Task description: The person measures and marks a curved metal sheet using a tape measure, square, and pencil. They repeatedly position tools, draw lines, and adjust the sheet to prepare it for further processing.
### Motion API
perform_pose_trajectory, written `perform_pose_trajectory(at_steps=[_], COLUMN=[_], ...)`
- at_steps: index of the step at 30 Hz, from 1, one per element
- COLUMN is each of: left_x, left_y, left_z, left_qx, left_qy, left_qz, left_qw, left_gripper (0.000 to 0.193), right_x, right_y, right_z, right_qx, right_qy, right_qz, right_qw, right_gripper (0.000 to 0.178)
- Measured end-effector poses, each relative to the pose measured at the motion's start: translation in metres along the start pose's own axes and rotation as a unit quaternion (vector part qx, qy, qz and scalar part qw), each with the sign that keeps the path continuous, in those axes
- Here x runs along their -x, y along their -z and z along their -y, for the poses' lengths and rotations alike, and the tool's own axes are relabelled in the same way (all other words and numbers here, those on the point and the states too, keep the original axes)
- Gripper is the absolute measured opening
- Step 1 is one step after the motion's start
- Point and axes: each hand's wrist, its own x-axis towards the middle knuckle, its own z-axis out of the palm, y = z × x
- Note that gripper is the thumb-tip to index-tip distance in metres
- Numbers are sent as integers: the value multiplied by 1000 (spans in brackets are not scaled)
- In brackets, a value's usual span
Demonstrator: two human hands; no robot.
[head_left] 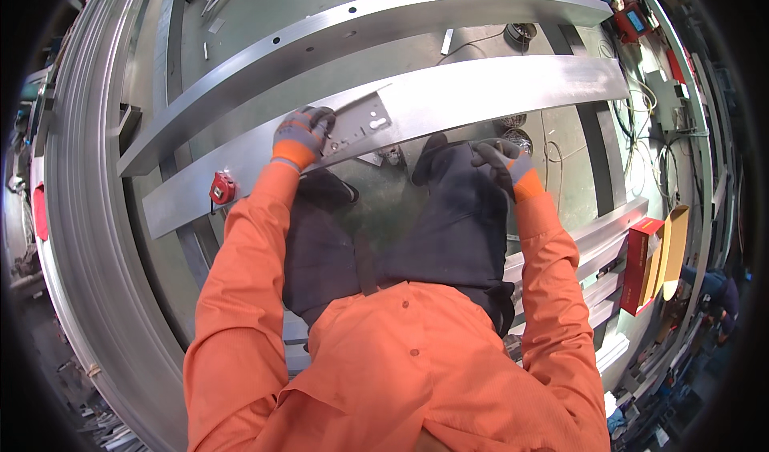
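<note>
My left hand (302, 133), in a grey and orange glove, is closed at the left end of a grey metal plate (364, 123) with slots and holes. The plate lies on a broad silver metal beam (473, 86) that crosses in front of my legs. Small bits lie on the plate near my fingers. My right hand (505, 166), gloved alike, is over my right knee, away from the beam. Its fingers are curled, and whatever they hold is too small to tell. A red tape measure (223, 187) sits on the beam's left part.
A second silver beam (352, 27) with holes runs behind the first. Dark supports (601, 151) carry both. Long metal profiles (96, 179) are stacked at the left. An opened red and yellow box (643, 264) stands at the right, near cables (641, 107) on the floor.
</note>
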Motion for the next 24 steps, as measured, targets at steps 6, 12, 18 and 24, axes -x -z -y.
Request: perform_pose_trajectory(at_steps=[6,12,18,24], left_x=[-81,-108,-96,-105], left_y=[-7,-26,-3,-19], left_z=[58,73,37,68], left_qx=[-51,-32,-155,-7], left_qy=[69,69,34,91], left_qz=[73,131,128,134], left_qw=[994,988,979,987], left_gripper=[37,42,42,41], right_x=[-1,-10,-15,-24], right_y=[-20,-24,-29,-33], right_z=[11,14,27,28], right_qx=[-208,-200,-215,-230], right_qy=[-116,-187,-189,-149], right_qz=[103,70,93,124], right_qw=[966,959,954,954], right_gripper=[35,40,44,44])
